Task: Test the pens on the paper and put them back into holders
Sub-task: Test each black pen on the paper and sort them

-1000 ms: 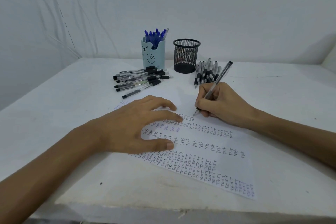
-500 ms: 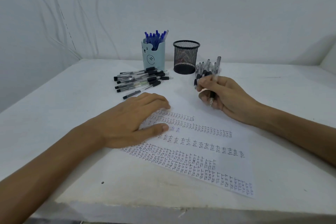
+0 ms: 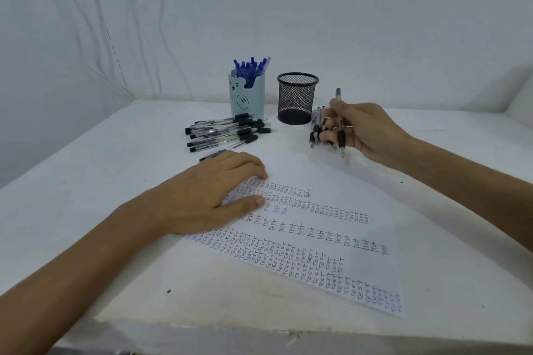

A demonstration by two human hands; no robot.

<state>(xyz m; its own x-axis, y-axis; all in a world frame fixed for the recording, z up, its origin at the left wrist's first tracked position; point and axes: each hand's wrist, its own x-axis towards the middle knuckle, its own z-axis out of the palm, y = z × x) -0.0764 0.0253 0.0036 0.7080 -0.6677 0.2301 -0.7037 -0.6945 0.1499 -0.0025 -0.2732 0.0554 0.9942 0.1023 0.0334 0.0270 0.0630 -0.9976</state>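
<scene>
Head view, right hand [image 3: 366, 130]: we've left the paper [image 3: 331, 210] and swung back beside the mesh holder [image 3: 297, 98], fingers curled round a black pen [image 3: 341, 138], tip down.
Head view, left hand [image 3: 213, 193]: flat, fingers straight, pressing the paper.
Task meaning: test stroke looks done; we'd judge the holder drop comes next, loose pens [image 3: 227, 132] waiting.
</scene>
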